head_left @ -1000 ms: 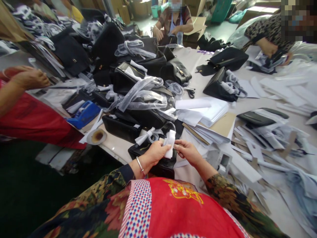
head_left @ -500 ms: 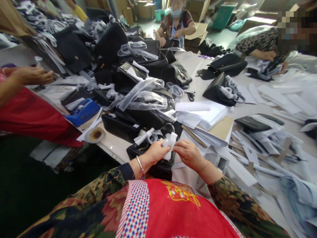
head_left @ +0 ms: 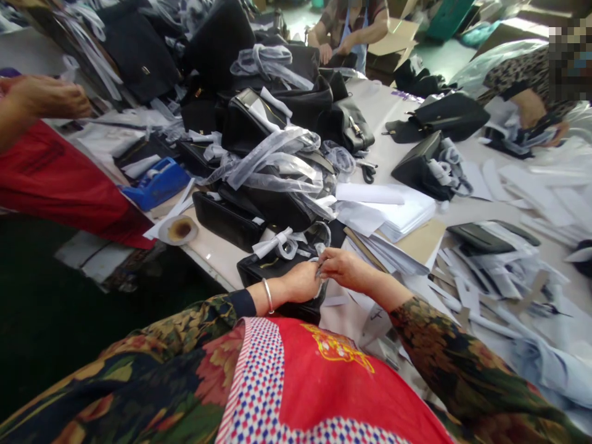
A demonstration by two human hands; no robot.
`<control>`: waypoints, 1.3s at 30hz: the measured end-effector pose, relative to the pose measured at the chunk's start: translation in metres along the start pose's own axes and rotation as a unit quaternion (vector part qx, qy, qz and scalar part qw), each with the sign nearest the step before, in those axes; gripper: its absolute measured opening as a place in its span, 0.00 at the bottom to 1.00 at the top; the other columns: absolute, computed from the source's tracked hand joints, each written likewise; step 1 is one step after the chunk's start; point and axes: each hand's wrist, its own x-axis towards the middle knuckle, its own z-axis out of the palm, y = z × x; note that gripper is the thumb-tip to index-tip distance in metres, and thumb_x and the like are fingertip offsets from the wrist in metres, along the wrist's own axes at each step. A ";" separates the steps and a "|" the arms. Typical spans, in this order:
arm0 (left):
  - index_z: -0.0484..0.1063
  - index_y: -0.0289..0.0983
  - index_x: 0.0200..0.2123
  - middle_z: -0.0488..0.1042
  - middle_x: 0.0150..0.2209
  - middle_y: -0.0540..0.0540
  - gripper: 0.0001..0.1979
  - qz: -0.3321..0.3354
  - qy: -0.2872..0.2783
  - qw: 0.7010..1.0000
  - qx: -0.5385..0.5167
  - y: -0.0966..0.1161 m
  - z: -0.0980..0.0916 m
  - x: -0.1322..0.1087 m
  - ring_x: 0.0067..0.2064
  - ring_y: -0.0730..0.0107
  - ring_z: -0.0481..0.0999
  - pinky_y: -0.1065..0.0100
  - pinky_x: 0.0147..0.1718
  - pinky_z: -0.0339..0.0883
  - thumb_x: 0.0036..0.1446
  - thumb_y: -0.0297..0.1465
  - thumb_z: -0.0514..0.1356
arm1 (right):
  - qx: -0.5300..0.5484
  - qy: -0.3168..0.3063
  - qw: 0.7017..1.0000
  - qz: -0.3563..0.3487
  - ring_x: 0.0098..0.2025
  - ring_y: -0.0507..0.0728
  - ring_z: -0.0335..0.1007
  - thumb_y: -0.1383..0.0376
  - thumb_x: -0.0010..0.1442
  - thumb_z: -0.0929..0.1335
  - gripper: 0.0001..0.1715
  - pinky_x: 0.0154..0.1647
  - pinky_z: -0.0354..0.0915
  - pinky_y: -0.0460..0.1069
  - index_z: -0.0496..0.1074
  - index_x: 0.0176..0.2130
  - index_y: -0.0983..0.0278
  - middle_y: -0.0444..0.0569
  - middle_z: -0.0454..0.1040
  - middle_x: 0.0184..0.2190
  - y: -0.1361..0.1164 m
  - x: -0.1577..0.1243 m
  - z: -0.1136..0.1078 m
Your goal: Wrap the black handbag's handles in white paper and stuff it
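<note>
Just in front of my red apron, a black handbag (head_left: pixel 261 271) with a gold zip lies near the table's edge. A white-wrapped strap (head_left: pixel 324 234) loops from it to my hands. My left hand (head_left: pixel 303 282), with a silver bangle at the wrist, is closed around the strap, its fingers mostly hidden. Against it, my right hand (head_left: pixel 345 268) pinches at the same spot with fingertips together. The part of the strap between the hands is largely covered. On the bag's top rests a tied white wrapping (head_left: pixel 280 242).
Black bags with plastic-wrapped straps (head_left: pixel 277 163) are heaped ahead. A blue tape dispenser (head_left: pixel 155 185) and a tape roll (head_left: pixel 178 230) stand left. Paper sheets (head_left: pixel 402 209) are stacked right, near scattered strips. A co-worker's hand (head_left: pixel 44 98) is at left; other people work across the table.
My hands have come together, and the white wrapped piece that showed between them is now mostly covered. The left hand has turned over it. The camera view has tilted downward.
</note>
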 end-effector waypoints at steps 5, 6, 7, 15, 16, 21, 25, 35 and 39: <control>0.77 0.34 0.35 0.79 0.31 0.44 0.11 -0.052 -0.012 0.997 -0.057 -0.004 0.001 0.002 0.30 0.64 0.75 0.67 0.29 0.63 0.56 0.37 0.62 | 0.039 0.065 0.997 0.007 0.36 0.54 0.72 0.71 0.65 0.69 0.13 0.38 0.68 0.48 0.79 0.29 0.64 0.50 0.75 0.33 -0.003 -0.006 0.004; 0.77 0.34 0.34 0.79 0.30 0.45 0.13 -0.051 -0.003 0.997 -0.060 -0.005 0.001 0.003 0.31 0.64 0.75 0.67 0.30 0.62 0.57 0.39 0.62 | 0.044 0.067 0.997 0.012 0.36 0.54 0.73 0.71 0.65 0.68 0.13 0.38 0.68 0.48 0.79 0.29 0.64 0.50 0.76 0.34 -0.003 -0.005 0.003; 0.78 0.35 0.33 0.78 0.30 0.45 0.14 -0.048 0.006 0.997 -0.059 -0.006 0.002 0.003 0.31 0.64 0.75 0.67 0.30 0.62 0.58 0.41 0.62 | 0.049 0.067 0.996 0.018 0.36 0.54 0.73 0.70 0.65 0.68 0.13 0.38 0.68 0.48 0.79 0.29 0.64 0.50 0.76 0.33 -0.004 -0.005 0.002; 0.82 0.35 0.37 0.79 0.29 0.45 0.15 -0.058 0.038 0.996 -0.051 -0.005 0.002 0.003 0.30 0.65 0.74 0.66 0.31 0.61 0.60 0.40 0.62 | 0.108 0.017 0.983 0.145 0.35 0.54 0.74 0.69 0.59 0.71 0.17 0.38 0.68 0.48 0.76 0.49 0.62 0.46 0.78 0.35 0.006 0.000 -0.011; 0.83 0.34 0.37 0.80 0.29 0.44 0.15 -0.058 0.040 0.996 -0.051 -0.004 0.001 0.003 0.30 0.65 0.74 0.66 0.31 0.61 0.60 0.40 0.62 | 0.093 -0.001 0.985 0.144 0.37 0.55 0.74 0.68 0.60 0.71 0.16 0.40 0.68 0.49 0.77 0.49 0.63 0.47 0.78 0.37 0.008 0.001 -0.015; 0.83 0.35 0.38 0.79 0.28 0.45 0.13 -0.072 0.030 0.996 -0.044 -0.004 0.001 0.004 0.30 0.64 0.75 0.66 0.31 0.62 0.58 0.37 0.63 | 0.019 -0.115 0.988 0.104 0.37 0.56 0.72 0.65 0.67 0.65 0.14 0.41 0.66 0.50 0.81 0.43 0.64 0.51 0.76 0.35 0.012 0.008 -0.028; 0.83 0.34 0.39 0.81 0.32 0.43 0.14 -0.066 0.024 0.997 -0.040 -0.006 0.004 0.006 0.33 0.61 0.77 0.64 0.33 0.65 0.57 0.37 0.63 | -0.024 -0.113 0.990 0.084 0.36 0.55 0.71 0.67 0.65 0.67 0.11 0.38 0.63 0.48 0.81 0.38 0.64 0.50 0.75 0.33 0.008 0.015 -0.022; 0.81 0.35 0.37 0.77 0.28 0.47 0.13 -0.110 -0.001 0.988 -0.107 -0.013 0.012 0.007 0.30 0.64 0.74 0.66 0.31 0.64 0.56 0.38 0.63 | -0.074 -0.107 0.991 0.033 0.32 0.54 0.67 0.70 0.64 0.67 0.13 0.33 0.61 0.48 0.76 0.28 0.66 0.49 0.72 0.29 -0.001 0.025 -0.015; 0.81 0.34 0.32 0.73 0.24 0.48 0.14 -0.112 0.011 0.989 -0.094 -0.015 0.016 0.008 0.28 0.66 0.71 0.67 0.29 0.60 0.55 0.40 0.64 | 0.006 -0.138 0.990 0.015 0.35 0.55 0.71 0.67 0.67 0.66 0.13 0.38 0.66 0.49 0.81 0.38 0.65 0.50 0.76 0.34 0.007 0.020 -0.024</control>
